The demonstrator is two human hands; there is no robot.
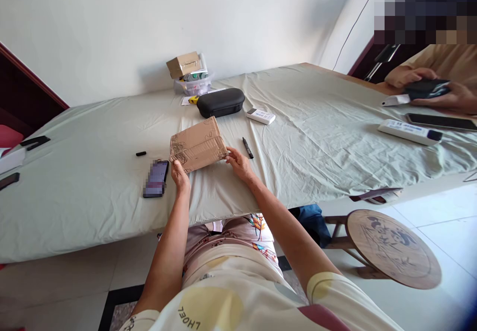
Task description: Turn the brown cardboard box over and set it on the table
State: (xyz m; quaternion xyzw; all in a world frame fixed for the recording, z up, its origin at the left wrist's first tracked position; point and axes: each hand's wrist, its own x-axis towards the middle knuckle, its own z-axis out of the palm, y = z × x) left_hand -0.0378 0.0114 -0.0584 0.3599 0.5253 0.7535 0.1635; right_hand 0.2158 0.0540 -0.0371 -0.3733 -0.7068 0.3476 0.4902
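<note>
A brown cardboard box (199, 142) with black scribbles near its corners is tilted between my two hands, close to the table's front edge. My left hand (180, 174) grips its near left corner, thumb on the upper face. At the near right corner, my right hand (238, 163) holds the box with bent fingers. A black marker (248, 148) lies uncapped just right of the box. Its black cap (140, 153) rests apart, off to the left. Beside my left hand lies a smartphone (156, 178) with its screen lit. The undersides of the box and some fingers are hidden.
Behind the box are a black hard case (220, 102), a white device (261, 116) and a plastic basket (194, 86) topped by a small carton (183, 64). Another person's hands (428, 90) hold a dark item at right. A wooden stool (393, 249) stands below the table.
</note>
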